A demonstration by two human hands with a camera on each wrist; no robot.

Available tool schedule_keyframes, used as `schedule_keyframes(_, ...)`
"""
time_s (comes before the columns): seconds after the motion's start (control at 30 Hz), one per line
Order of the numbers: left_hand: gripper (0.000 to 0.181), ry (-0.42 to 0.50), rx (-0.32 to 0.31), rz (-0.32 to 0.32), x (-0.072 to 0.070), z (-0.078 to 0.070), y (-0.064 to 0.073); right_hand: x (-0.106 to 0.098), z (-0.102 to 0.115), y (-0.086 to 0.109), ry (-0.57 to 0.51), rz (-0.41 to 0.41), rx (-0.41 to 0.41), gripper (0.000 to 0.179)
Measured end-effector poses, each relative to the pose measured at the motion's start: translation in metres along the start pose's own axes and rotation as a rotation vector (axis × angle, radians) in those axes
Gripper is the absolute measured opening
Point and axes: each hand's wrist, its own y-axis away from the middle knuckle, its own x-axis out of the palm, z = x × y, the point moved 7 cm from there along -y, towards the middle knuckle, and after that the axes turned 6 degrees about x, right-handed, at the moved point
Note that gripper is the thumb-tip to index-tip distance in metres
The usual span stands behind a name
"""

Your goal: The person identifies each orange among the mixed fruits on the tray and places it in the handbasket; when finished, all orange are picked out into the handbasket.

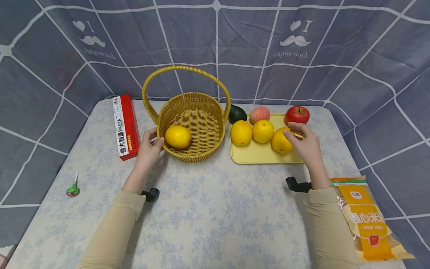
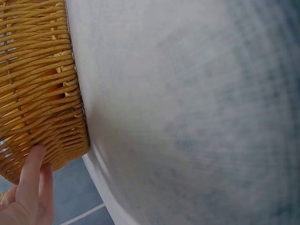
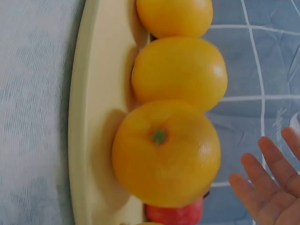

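My left hand (image 1: 149, 146) grips the near-left rim of a round wicker basket (image 1: 191, 157) with a tall arched handle. In the left wrist view, its fingers (image 2: 31, 171) touch the woven side. An oval yellow fruit (image 1: 178, 136) lies inside the basket. To the right, my right hand (image 1: 307, 144) hovers with spread fingers at the rightmost orange (image 1: 281, 141) on a pale yellow tray (image 1: 255, 157). The right wrist view shows a gap between those fingers and the large orange (image 3: 166, 154). Two more oranges (image 1: 241, 133) sit left of it on the tray.
Behind the oranges are a dark green avocado (image 1: 237, 114), a pink peach (image 1: 259, 114) and a red apple (image 1: 297, 115). A red-and-white pasta box (image 1: 126, 127) and a green lollipop (image 1: 72, 189) lie at left, an orange food bag (image 1: 367, 220) at right. Patterned curtains surround the table.
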Motion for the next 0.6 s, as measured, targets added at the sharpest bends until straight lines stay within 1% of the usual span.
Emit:
schedule_keyframes(0.13,0.057,0.000,0.003,0.001,0.000,0.000,0.000,-0.004,-0.007,-0.004,-0.004,-0.008,0.025,0.059)
schedule_keyframes(0.23,0.057,0.004,0.002,0.002,-0.001,0.000,0.001,-0.003,-0.010,-0.007,0.008,-0.010,0.032,0.061)
schedule_keyframes(0.4,0.058,0.009,-0.002,0.001,-0.001,-0.001,0.002,0.006,-0.019,-0.014,0.078,0.010,0.056,0.068)
schedule_keyframes(0.5,0.057,0.009,0.000,-0.001,-0.001,-0.001,0.002,0.014,-0.025,-0.017,0.126,0.038,0.099,0.073)
schedule_keyframes(0.6,0.057,0.012,0.003,0.001,0.000,-0.002,0.002,0.019,-0.029,-0.018,0.147,0.055,0.138,0.079)
